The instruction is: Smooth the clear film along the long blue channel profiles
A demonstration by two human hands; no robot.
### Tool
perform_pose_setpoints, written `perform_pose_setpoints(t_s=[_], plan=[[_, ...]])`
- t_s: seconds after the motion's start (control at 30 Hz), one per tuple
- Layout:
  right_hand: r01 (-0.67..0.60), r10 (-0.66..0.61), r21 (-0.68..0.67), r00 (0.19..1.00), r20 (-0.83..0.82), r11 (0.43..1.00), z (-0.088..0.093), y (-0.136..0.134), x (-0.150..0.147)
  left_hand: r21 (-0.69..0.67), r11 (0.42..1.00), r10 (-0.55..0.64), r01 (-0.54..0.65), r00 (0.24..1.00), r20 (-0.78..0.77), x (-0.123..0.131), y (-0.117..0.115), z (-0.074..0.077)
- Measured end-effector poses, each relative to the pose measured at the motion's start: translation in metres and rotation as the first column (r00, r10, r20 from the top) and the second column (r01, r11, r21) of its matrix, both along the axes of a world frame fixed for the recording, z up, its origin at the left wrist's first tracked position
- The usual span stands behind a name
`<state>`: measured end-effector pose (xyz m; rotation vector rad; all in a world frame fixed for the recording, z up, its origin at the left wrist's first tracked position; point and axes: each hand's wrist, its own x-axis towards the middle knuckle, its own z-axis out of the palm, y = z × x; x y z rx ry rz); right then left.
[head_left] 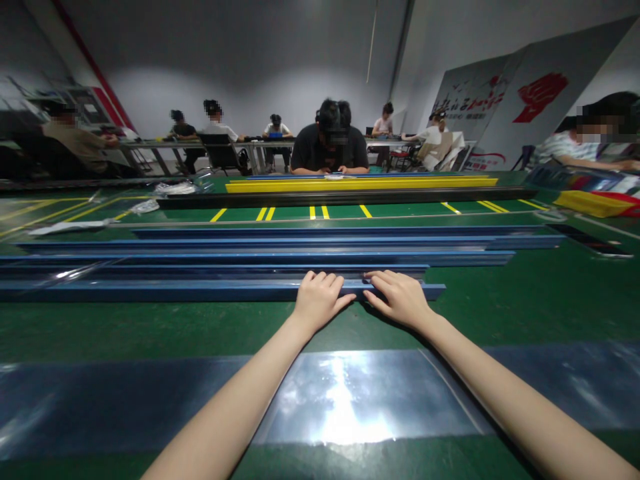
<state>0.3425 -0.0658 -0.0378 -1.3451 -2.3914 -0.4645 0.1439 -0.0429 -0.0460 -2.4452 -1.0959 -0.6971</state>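
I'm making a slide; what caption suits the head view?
Left hand and right hand on the nearest blue rail, over a green table.

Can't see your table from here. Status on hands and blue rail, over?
Left hand, right hand: both on front blue rail. More blue rails just beyond. Shiny sheet lies on the near side.

Left arm (240,403) in from lower left, right arm (500,380) from lower right; both bare, converging forward. Left grip (320,300): palm down, fingers bent close together, thumb out rightward. Right grip (401,299): palm down, fingers curled, thumb leftward. Thumb tips near, not touching.
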Motion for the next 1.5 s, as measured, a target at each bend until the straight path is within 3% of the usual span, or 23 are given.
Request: perform_pose_setpoints(t_s=[1.5], plan=[[0.023, -0.022, -0.014, 1.0, 0.014, 1.0, 0.0001, -0.0006, -0.0005, 0.034, 0.999, -0.001, 0.0, 1.0, 0.015, 0.0, 0.001, -0.0016]])
